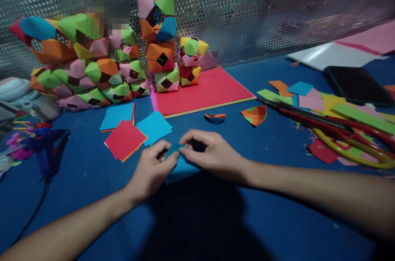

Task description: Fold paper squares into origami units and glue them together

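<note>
Pinching a piece of blue paper [183,170] over a blue worktop [108,203], two bare hands meet at the centre of the head view, which I follow from a distance. I judge this piece partway folded (how many creases it has, I cannot tell, as the fingers cover its top). Done, by my reading, are the hollow paper blocks [108,66] stacked along the worktop's back edge, while an orange-and-dark piece [215,118] and an orange-and-green piece [254,116], both already folded, lie just beyond the hands. Flat blue squares [154,127] and red squares [126,139], toward the left back corner, look to be left unfolded. The left hand [151,170] and the right hand [216,154] each close thumb and forefinger tightly on the paper, thumb tips nearly touching, other fingers curled. Its upper part sits between those fingertips; the rest spreads below the thumbs toward the front edge, out of frame.
</note>
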A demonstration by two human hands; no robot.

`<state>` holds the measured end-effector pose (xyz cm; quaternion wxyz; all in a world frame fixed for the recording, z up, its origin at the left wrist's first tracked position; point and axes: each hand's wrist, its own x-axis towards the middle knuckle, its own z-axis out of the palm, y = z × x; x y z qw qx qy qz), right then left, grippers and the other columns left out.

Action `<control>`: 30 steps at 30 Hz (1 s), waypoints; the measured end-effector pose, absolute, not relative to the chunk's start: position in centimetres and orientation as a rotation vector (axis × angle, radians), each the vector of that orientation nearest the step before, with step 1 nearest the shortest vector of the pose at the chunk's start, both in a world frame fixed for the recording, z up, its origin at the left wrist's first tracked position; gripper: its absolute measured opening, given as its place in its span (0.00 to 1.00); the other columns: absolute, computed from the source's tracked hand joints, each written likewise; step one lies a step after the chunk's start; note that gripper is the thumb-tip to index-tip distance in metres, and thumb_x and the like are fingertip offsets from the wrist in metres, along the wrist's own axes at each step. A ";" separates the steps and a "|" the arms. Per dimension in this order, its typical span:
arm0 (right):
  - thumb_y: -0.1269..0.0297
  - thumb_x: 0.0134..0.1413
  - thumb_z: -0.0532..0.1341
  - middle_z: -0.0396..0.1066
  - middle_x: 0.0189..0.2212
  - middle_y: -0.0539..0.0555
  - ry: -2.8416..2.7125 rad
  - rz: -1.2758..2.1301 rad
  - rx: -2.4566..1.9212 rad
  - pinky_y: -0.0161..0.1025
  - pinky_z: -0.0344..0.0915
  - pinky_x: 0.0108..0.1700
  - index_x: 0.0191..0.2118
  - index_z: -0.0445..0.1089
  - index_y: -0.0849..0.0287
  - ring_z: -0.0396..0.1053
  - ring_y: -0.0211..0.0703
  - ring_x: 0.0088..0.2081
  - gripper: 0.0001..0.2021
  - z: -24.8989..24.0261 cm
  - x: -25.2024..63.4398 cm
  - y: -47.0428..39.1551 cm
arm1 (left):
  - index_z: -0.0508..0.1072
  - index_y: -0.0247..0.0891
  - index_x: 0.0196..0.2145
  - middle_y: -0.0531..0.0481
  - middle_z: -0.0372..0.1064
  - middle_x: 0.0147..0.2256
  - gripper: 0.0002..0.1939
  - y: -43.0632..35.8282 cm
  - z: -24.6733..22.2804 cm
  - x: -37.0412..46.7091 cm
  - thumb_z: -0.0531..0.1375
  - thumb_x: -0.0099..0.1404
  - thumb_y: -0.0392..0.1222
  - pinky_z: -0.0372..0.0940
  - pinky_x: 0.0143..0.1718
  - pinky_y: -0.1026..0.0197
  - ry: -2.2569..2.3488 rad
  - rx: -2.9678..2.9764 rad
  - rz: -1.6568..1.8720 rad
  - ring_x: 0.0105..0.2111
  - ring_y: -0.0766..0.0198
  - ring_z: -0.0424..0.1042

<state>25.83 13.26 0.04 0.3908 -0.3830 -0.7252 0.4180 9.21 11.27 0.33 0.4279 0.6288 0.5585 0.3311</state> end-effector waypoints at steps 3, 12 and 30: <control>0.73 0.49 0.58 0.64 0.25 0.48 -1.874 0.991 -0.889 0.31 0.60 0.31 0.29 0.65 0.60 0.61 0.33 0.27 0.02 -0.2 25.9 13.5 | 0.68 0.36 0.26 0.56 0.55 0.22 0.09 11.3 0.3 9.0 0.57 0.58 0.44 0.51 0.24 0.66 1.382 1.578 0.834 0.24 0.69 0.54; 0.79 0.47 0.55 0.66 0.28 0.52 -1.944 0.841 -0.709 0.34 0.61 0.35 0.30 0.68 0.61 0.65 0.36 0.31 0.08 -1.2 26.2 13.9 | 0.73 0.37 0.31 0.54 0.66 0.27 0.07 11.6 0.3 8.8 0.55 0.57 0.37 0.55 0.28 0.67 1.316 1.600 0.824 0.28 0.68 0.61; 0.77 0.51 0.54 0.66 0.29 0.54 -2.052 0.482 -0.563 0.33 0.64 0.34 0.33 0.69 0.62 0.65 0.36 0.32 0.08 -1.9 26.5 14.2 | 0.71 0.38 0.36 0.54 0.65 0.28 0.10 11.7 0.3 8.5 0.59 0.57 0.44 0.53 0.25 0.67 1.276 1.511 0.735 0.27 0.69 0.60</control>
